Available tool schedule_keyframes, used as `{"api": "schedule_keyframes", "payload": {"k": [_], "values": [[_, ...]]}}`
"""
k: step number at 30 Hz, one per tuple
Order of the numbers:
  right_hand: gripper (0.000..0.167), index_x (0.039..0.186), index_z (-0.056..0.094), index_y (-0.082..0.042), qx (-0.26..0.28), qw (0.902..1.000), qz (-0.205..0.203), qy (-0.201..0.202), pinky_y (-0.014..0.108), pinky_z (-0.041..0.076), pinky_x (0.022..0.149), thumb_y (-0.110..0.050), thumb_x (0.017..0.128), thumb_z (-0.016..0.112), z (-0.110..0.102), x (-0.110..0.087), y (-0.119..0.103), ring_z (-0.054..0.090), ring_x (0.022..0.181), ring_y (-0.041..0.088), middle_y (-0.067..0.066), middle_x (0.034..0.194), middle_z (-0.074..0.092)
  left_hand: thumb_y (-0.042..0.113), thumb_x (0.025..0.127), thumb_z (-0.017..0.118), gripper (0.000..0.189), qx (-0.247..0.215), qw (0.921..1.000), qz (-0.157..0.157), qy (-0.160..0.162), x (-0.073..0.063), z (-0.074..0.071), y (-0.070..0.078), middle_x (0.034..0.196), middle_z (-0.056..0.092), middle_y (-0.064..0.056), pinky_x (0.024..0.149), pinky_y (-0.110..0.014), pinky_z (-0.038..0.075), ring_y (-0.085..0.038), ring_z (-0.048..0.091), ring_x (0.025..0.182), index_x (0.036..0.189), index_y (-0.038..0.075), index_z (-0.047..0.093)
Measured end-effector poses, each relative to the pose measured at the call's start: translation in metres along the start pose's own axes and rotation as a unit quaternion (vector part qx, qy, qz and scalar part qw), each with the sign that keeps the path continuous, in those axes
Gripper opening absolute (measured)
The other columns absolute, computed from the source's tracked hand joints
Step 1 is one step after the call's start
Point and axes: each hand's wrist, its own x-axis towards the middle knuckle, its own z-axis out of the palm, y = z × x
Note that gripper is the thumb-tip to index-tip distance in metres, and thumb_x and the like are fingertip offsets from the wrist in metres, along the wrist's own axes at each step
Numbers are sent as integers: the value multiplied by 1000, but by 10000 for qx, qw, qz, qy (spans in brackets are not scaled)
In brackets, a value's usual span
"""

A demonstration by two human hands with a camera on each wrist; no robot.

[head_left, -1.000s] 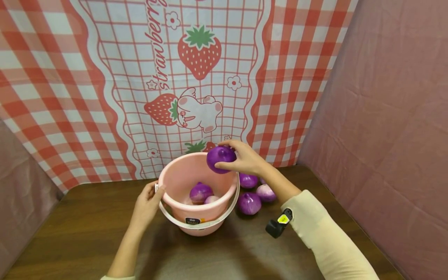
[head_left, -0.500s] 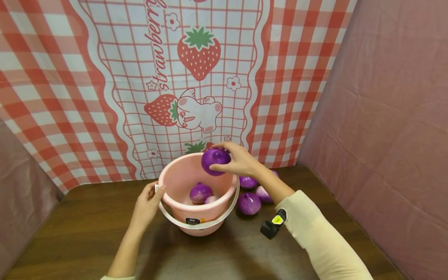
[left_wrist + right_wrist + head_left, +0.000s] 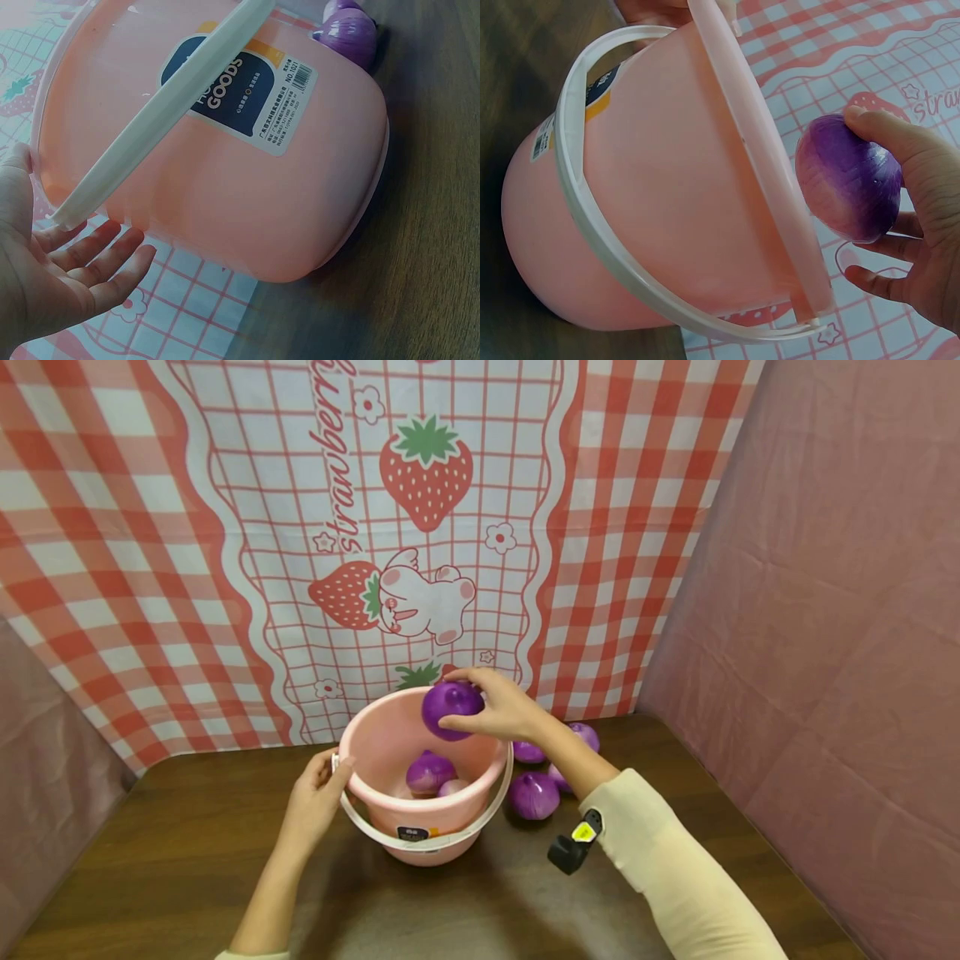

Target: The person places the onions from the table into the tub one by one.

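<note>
A pink bucket [image 3: 388,816] with a white handle [image 3: 486,821] stands upright on the table. My left hand [image 3: 313,797] grips its rim at the left, by the handle's joint; in the left wrist view the fingers [image 3: 101,259] curl under the rim. Over the bucket's right side, my right hand [image 3: 504,708] holds a purple onion [image 3: 442,703] between thumb and fingers. That onion [image 3: 847,176] is just outside the rim plane in the right wrist view. Inside the bucket lie a purple onion [image 3: 430,772] and a paler one [image 3: 452,787], partly hidden by the front rim.
Several more onions [image 3: 534,796] sit on the brown wooden table [image 3: 187,843] right of the bucket, partly behind my right forearm. A checked strawberry cloth [image 3: 427,477] hangs at the back, with pink cloth [image 3: 810,610] at the sides.
My right hand has moved left and slightly down with the onion, further over the bucket's opening. The left hand and the bucket have stayed in place.
</note>
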Motion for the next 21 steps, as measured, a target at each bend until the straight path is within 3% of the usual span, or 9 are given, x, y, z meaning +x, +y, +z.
{"api": "schedule_keyframes", "payload": {"k": [7,21], "values": [[65,129,52,-14,-75,10000,-11,-46,39,48,94,-41,75,75,7,2,1,55,113,21,6,124,57,25,97,50,35,67,10000,-51,7,0,0,0,110,61,-26,67,-16,49,5,56,73,123,1,52],[64,129,53,-14,25,9999,44,-98,37,49,91,-40,75,75,19,5,-3,55,112,22,7,125,57,25,97,51,37,-62,9999,-77,-48,0,0,0,100,64,-19,62,-20,51,-3,58,65,125,1,51]]}}
